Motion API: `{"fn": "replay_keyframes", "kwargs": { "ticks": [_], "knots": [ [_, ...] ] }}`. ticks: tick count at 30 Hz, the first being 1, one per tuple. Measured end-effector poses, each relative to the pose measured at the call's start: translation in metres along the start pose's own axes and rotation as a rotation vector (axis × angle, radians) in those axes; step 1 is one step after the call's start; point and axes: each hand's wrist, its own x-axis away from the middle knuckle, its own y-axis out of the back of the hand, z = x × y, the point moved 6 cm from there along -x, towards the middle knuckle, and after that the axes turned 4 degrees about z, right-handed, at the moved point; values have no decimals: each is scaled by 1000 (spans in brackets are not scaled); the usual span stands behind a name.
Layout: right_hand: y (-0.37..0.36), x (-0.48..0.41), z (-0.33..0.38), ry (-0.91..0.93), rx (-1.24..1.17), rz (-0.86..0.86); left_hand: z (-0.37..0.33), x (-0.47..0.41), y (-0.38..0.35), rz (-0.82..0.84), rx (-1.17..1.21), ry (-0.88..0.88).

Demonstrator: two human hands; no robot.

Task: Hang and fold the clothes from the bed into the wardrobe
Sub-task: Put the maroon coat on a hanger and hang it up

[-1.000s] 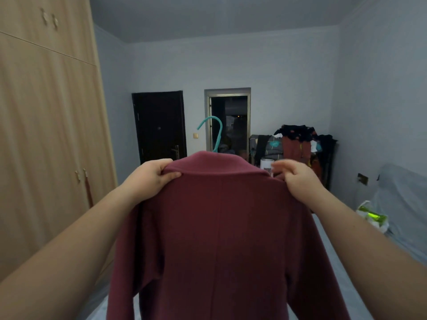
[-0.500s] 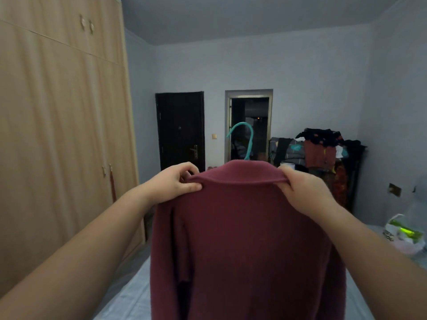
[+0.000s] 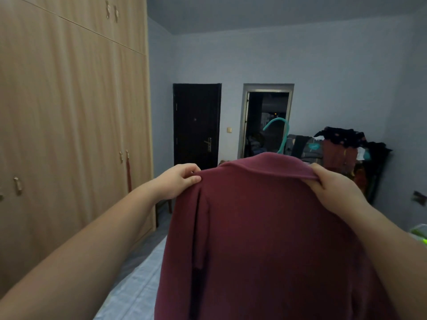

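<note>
Coat held up by both shoulders

Left hand (image 3: 179, 180) and right hand (image 3: 332, 185), arms outstretched, pinch the coat (image 3: 265, 227) shoulders; it hangs between them, hanger (image 3: 280, 137) hook above the collar.

Single head-worn view, facing forward to the black closed door (image 3: 196, 125) on the far wall (image 3: 335, 65); tall light-wood wardrobe (image 3: 69, 116) close on the left, dark red collared coat (image 3: 272, 227) nearest the lens.

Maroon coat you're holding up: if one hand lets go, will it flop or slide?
Likely floppy: the maroon coat hangs in soft folds below the left hand. Probably weighty; its collar looks thick. It might slide if the right hand lets go; only the hook of the teal hanger shows.
</note>
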Motion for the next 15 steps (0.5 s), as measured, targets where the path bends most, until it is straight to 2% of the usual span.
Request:
{"fn": "replay_keyframes", "kwargs": {
  "ticks": [7, 9, 12, 15],
  "knots": [
    [-3, 3, -5, 29, 28, 156, -6, 8, 28, -153, -176, -90],
    [-2, 5, -6, 37, -56, 187, 1, 14, 42, -189, -163, -77],
    [5, 4, 4, 54, -262, 120, 14, 18, 43, -148, -138, -33],
    [5, 0, 19, 75, -271, 150, 11, 11, 31, -57, -135, 42]
  ]
}}
